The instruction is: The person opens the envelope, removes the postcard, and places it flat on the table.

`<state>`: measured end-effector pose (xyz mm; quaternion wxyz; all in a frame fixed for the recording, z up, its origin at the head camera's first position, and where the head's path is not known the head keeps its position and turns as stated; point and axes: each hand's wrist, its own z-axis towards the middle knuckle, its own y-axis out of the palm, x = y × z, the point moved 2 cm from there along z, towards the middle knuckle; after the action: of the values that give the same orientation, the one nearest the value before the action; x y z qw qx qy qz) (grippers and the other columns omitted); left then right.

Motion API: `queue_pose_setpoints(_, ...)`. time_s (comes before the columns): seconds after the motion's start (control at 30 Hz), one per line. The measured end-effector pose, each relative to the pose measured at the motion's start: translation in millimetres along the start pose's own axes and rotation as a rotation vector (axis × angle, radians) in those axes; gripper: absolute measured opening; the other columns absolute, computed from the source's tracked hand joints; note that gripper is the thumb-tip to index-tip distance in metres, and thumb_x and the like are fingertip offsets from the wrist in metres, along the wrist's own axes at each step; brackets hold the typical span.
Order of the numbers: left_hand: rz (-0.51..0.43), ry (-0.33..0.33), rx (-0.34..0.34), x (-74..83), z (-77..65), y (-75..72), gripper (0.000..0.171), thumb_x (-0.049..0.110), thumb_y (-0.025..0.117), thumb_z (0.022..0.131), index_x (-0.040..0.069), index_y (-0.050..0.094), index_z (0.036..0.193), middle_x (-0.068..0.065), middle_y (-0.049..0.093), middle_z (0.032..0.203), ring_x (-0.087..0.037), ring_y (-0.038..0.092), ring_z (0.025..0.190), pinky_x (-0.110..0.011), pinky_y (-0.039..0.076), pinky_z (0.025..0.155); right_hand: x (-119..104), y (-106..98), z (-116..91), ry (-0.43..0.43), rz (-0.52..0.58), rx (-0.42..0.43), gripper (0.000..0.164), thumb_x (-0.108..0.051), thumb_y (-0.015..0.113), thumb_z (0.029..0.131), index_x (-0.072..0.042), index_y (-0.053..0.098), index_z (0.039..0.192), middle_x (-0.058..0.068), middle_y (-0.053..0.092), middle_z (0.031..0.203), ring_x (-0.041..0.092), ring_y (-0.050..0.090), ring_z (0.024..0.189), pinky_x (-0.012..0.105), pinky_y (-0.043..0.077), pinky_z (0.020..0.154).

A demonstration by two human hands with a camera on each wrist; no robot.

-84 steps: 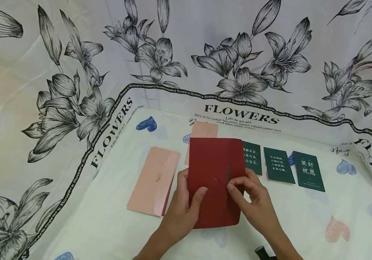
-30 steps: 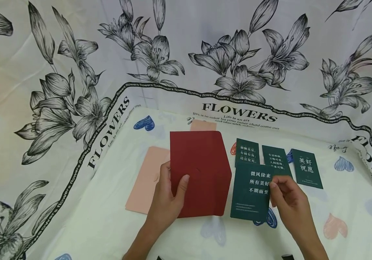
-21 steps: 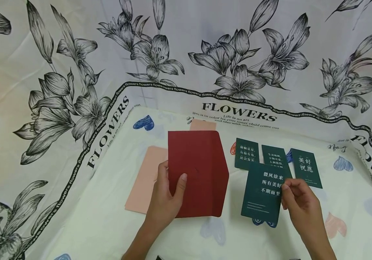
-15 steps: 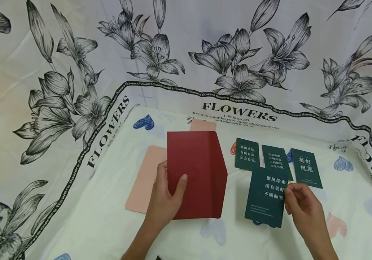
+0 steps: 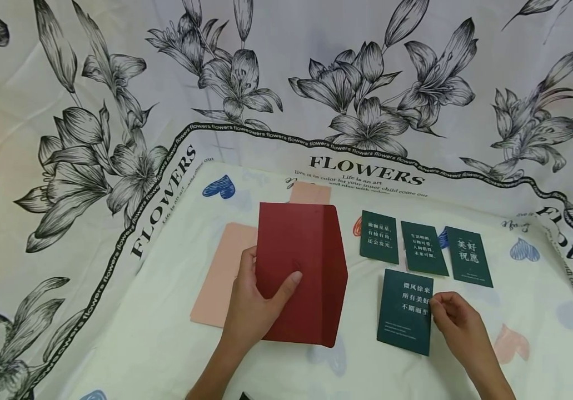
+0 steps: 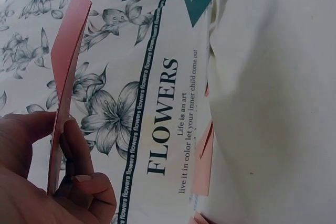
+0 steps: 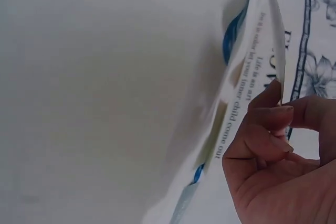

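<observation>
My left hand (image 5: 256,311) grips a red envelope (image 5: 293,233) by its left side, thumb across the front and fingers behind. The envelope's flap stands out on its right side; in the left wrist view the envelope (image 6: 68,56) shows nearly edge-on. Between thumb and fingers my right hand (image 5: 461,328) pinches the right edge of a dark green card (image 5: 403,328) printed with white Chinese characters. Seen from the right wrist, the card (image 7: 277,30) is a thin pale edge between the fingertips. Behind it, three similar green cards (image 5: 378,250) lie in a row on the cloth.
A pink envelope (image 5: 216,294) lies left of the red one, partly covered by it in the head view. Another pink piece (image 5: 311,191) shows behind the red envelope's top. A white cloth (image 5: 166,355) with heart prints covers the table, and flower-printed fabric (image 5: 246,100) lies beyond.
The green card has come out of the red envelope, moved right, and is now lower, nearer the cloth. The right hand has gone with it; the left still holds the envelope.
</observation>
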<state>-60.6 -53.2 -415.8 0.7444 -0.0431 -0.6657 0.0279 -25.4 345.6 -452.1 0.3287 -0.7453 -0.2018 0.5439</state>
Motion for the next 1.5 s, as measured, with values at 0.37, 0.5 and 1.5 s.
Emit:
queue_pose_setpoints(0.37, -0.008, -0.005, -0.012, 0.8, -1.2, 1.7, 0.072, 0.039, 0.085, 0.091, 0.029, 0.041, 0.147, 0.007, 0.065, 0.129, -0.020, 0.067, 0.117, -0.037, 0.062, 0.085, 10.8, 2.1, 16.4, -0.050, -0.180, -0.078, 0.031, -0.028, 0.058, 0.110, 0.001, 0.066, 0.120, 0.010, 0.070, 0.100, 0.022, 0.061, 0.087, 0.022, 0.050, 0.067)
queue_pose_setpoints(0.5, -0.004, -0.021, -0.011, 0.8, -1.8, 2.1, 0.076, 0.040, 0.088, 0.088, 0.032, 0.041, 0.147, 0.007, 0.066, 0.128, -0.020, 0.067, 0.116, -0.038, 0.062, 0.085, 13.1, 2.1, 19.4, -0.044, -0.215, -0.098, 0.034, -0.031, 0.058, 0.110, 0.002, 0.065, 0.118, 0.007, 0.067, 0.094, 0.020, 0.057, 0.081, 0.025, 0.047, 0.062)
queue_pose_setpoints(1.5, -0.036, 0.019, -0.180, 6.8, -11.7, 31.0, 0.063, 0.039, 0.077, 0.098, 0.032, 0.039, 0.148, 0.010, 0.065, 0.130, -0.015, 0.067, 0.116, -0.034, 0.063, 0.082, -99.0, 29.3, -37.5, -0.459, 0.371, -0.332, 0.029, -0.008, 0.058, 0.109, -0.008, 0.061, 0.138, 0.005, 0.075, 0.116, 0.022, 0.072, 0.093, 0.034, 0.061, 0.072)
